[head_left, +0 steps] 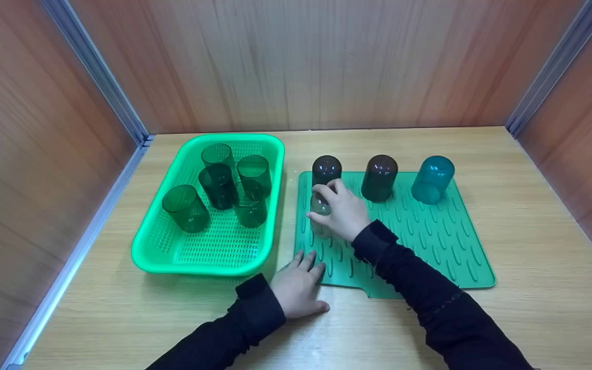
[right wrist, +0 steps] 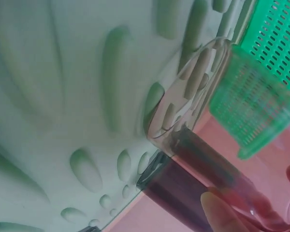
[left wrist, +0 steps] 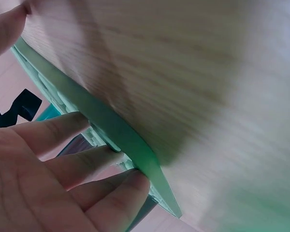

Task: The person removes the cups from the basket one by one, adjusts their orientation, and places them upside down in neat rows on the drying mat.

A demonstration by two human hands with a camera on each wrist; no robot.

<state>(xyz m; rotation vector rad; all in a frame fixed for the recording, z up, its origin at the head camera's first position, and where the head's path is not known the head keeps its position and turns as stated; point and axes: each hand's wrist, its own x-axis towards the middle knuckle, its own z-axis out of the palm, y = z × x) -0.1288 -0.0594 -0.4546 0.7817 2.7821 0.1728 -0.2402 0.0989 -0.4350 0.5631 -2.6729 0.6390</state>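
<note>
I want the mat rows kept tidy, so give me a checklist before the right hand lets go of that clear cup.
1. Right hand grips the clear cup: ok.
2. Cup rim flat on the green mat: cannot tell; the wrist view shows it near the ribs.
3. Left hand steadies the mat edge: ok.
4. Apart from the dark cup behind: cannot tell.
5. Back row upside down, brown cup and blue cup included: ok.

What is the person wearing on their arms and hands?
Both arms are covered by long black sleeves that end in snug cuffs at the wrists. The left hand and the right hand are bare: no gloves, and no rings or watch that I can see. The right sleeve looks a bit wrinkled along the forearm.
</note>
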